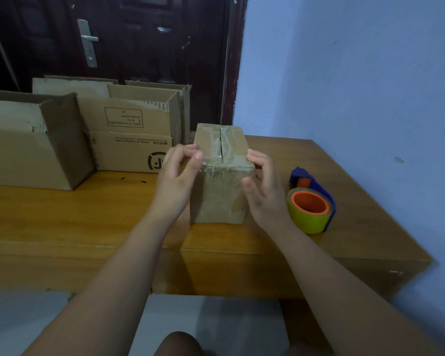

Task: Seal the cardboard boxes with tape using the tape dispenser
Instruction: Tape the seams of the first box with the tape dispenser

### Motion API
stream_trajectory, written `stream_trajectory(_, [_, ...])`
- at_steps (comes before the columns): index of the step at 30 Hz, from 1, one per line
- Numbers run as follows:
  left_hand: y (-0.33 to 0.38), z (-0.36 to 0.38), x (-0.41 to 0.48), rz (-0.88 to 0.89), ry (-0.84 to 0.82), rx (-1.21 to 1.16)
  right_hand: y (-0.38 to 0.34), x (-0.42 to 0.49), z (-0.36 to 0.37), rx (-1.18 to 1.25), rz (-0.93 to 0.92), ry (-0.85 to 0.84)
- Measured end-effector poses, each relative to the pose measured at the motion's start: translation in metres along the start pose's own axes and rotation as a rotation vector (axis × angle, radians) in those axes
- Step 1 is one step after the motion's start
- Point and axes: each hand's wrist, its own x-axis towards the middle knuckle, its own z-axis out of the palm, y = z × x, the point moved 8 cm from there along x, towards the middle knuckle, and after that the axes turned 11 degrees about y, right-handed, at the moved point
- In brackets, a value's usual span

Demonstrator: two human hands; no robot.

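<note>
Brown cardboard, a small closed box [222, 176], stands near the middle of a wooden table [88, 214], with clear tape [222, 147] running along its top seam and down the near face. A person's two bare forearms reach in from the bottom of the view, one to each side of the box.

The left hand [179, 173] is raised at the box's top left edge, palm turned inward, fingers curled. Its thumb and fingertips are drawn close together at the near left corner, where the tape folds over; whether they pinch a tape end or only press the cardboard cannot be told. The right hand [261, 186] sits at the top right edge, fingers loosely spread and bent, fingertips touching the upper corner, thumb against the near face. It holds nothing.

The tape dispenser [312, 201], blue with an orange hub and a yellow-green roll, lies on the table just beside the right hand, untouched.

Larger open cardboard boxes [129, 134] stand along the far left of the table, one printed with upside-down lettering too small to read fully. Behind them is a dark door [139, 39]; a pale blue wall [357, 86] fills the right. A knee is cut off at the bottom edge. The tape's surface is wrinkled and hard to trace.
</note>
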Motion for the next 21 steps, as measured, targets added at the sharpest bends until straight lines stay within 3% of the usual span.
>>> stream_trajectory(13, [-0.003,0.000,-0.006,0.024,-0.097,-0.051,0.004,0.012,-0.003,0.019,0.182,-0.129])
stream_trajectory(21, [-0.004,-0.001,-0.004,0.028,-0.090,-0.086,0.000,0.013,-0.006,-0.131,0.064,-0.124])
